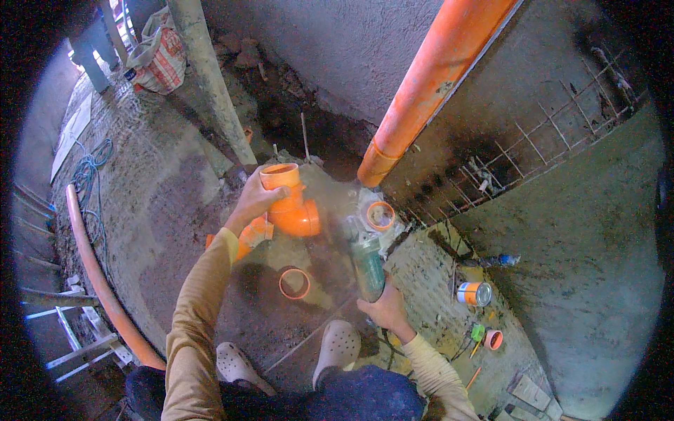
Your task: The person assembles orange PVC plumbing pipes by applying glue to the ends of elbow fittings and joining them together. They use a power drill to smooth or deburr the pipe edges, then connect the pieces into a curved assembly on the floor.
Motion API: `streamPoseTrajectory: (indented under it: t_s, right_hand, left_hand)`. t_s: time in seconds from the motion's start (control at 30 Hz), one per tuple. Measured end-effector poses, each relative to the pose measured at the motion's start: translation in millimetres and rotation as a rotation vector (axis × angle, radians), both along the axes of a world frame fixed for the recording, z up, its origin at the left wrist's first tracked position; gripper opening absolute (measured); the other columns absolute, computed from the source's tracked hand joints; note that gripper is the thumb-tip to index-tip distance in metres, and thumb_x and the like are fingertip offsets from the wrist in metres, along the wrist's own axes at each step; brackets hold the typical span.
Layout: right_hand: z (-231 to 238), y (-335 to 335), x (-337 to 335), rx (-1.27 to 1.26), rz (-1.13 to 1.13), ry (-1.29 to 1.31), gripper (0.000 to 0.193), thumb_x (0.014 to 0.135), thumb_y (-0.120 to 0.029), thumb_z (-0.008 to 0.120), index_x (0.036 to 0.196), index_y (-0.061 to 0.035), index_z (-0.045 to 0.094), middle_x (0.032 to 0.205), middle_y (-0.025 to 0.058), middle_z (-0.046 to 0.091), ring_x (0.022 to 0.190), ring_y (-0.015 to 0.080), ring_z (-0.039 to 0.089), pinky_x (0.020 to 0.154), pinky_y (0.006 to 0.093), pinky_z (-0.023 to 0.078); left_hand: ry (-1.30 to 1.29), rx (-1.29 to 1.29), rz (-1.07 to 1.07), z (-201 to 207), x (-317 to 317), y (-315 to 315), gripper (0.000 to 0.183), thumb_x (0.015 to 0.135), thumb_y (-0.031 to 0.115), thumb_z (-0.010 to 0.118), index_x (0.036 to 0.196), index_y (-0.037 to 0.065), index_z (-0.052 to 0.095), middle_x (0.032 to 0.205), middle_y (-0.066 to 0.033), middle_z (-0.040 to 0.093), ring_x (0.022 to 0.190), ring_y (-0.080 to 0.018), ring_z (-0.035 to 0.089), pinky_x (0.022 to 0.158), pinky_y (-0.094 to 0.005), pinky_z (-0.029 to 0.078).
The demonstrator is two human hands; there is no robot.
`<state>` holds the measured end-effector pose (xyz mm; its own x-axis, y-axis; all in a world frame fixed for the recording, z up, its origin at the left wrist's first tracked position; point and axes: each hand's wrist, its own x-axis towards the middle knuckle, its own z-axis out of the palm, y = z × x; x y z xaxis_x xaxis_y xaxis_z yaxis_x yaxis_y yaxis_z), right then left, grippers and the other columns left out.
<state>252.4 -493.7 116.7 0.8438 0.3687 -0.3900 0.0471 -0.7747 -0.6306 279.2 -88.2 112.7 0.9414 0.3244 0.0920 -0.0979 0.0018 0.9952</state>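
Observation:
My left hand (254,199) is closed round an orange pipe fitting (300,216), an upright socket joined to a bend, with its open mouth upward. Below it, another orange fitting (253,240) lies partly behind my forearm. In my right hand (390,310) is the body of a green angle grinder (369,265), its front end pointing away from me. That front end is hazy with dust, so its disc does not show. Just beyond it, the orange rim of a pipe end (380,216) stands out of the floor. Nearer my feet is an orange pipe ring (294,283).
A long orange pipe (428,84) slants down beside the wall. Rebar mesh (540,144) sticks out at the right. A paint-type can (474,294) and small orange pipe piece (493,340) lie right. A blue cable (91,168), curved pipe (95,274) and sack (161,59) are left.

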Motion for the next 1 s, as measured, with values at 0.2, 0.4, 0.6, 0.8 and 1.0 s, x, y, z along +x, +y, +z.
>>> streamPoseTrajectory:
  t_s: [0.2,0.4,0.6,0.8,1.0]
  right_hand:
    - [-10.6,1.1,-1.7,-0.039,0.007,-0.03,0.097,0.068,-0.035,0.082,0.147,0.0018,0.04,0.119,0.0273,0.068,0.109,0.0428,0.068,0.095,0.0468,0.054]
    - [-19.7,-2.0,-3.9,-0.007,0.024,-0.064,0.096,0.067,-0.034,0.083,0.146,0.0015,0.042,0.12,0.0277,0.068,0.11,0.0429,0.067,0.095,0.0471,0.053]
    - [-27.8,-6.3,-6.5,0.011,0.03,-0.08,0.095,0.066,-0.035,0.084,0.144,0.0028,0.044,0.121,0.0283,0.067,0.112,0.0416,0.067,0.096,0.0466,0.053]
    - [-24.4,-4.8,-9.9,-0.027,0.015,-0.061,0.091,0.065,-0.036,0.085,0.139,0.0025,0.048,0.117,0.0264,0.068,0.109,0.0423,0.067,0.096,0.0475,0.053]
    - [-8.5,4.6,-6.4,0.036,-0.008,-0.016,0.091,0.064,-0.035,0.086,0.139,0.0017,0.048,0.12,0.0267,0.067,0.112,0.0421,0.066,0.097,0.0478,0.052]
  left_hand:
    - [-0.001,-0.02,-0.098,-4.2,10.0,3.5,0.07,0.079,0.026,0.085,0.135,-0.004,0.056,0.127,-0.0117,0.069,0.112,-0.0206,0.068,0.1,-0.0371,0.054]
    - [0.035,-0.037,-0.042,8.1,9.1,-1.4,0.063,0.079,0.017,0.082,0.133,-0.005,0.056,0.122,-0.0133,0.07,0.107,-0.0196,0.069,0.095,-0.035,0.055]
    - [0.142,0.025,0.165,-2.6,12.0,15.5,0.063,0.081,0.021,0.081,0.132,-0.007,0.057,0.118,-0.0137,0.07,0.104,-0.0194,0.069,0.091,-0.0342,0.056]
    - [0.146,0.084,0.173,-10.9,10.0,29.9,0.062,0.082,0.022,0.081,0.131,-0.008,0.056,0.117,-0.0136,0.07,0.103,-0.0196,0.069,0.091,-0.0336,0.056]
    - [0.145,0.073,0.187,-14.3,8.0,25.9,0.06,0.083,0.022,0.08,0.13,-0.007,0.058,0.116,-0.0122,0.07,0.1,-0.0176,0.069,0.09,-0.0329,0.056]
